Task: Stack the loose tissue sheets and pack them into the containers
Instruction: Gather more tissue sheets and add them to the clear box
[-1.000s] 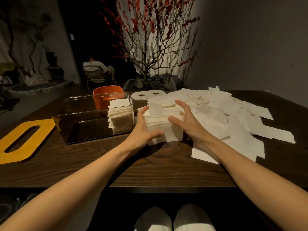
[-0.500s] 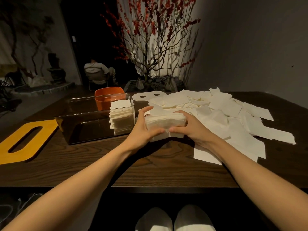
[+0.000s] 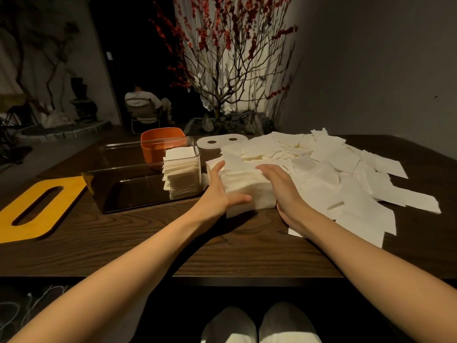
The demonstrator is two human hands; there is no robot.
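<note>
A thick stack of white tissue sheets (image 3: pixel 248 194) rests on the dark wooden table (image 3: pixel 222 251). My left hand (image 3: pixel 217 191) grips its left side, thumb laid across the front. My right hand (image 3: pixel 282 188) holds the right side, fingers over the top edge. Left of the stack stands a clear rectangular container (image 3: pixel 118 168) with a packed tissue pile (image 3: pixel 181 174) at its right end. Behind it is an orange container (image 3: pixel 160 142). Loose sheets (image 3: pixel 333 174) cover the table to the right.
A yellow lid with a slot (image 3: pixel 37 209) lies at the left. A white lid with two holes (image 3: pixel 220 142) lies behind the stack. A person sits on a chair (image 3: pixel 146 105) far behind, near a red-blossomed tree (image 3: pixel 230 70). My feet show under the table.
The stack was lifted and squeezed between both hands half a second ago; it now sits down on the table again, with my hands still at its two sides.
</note>
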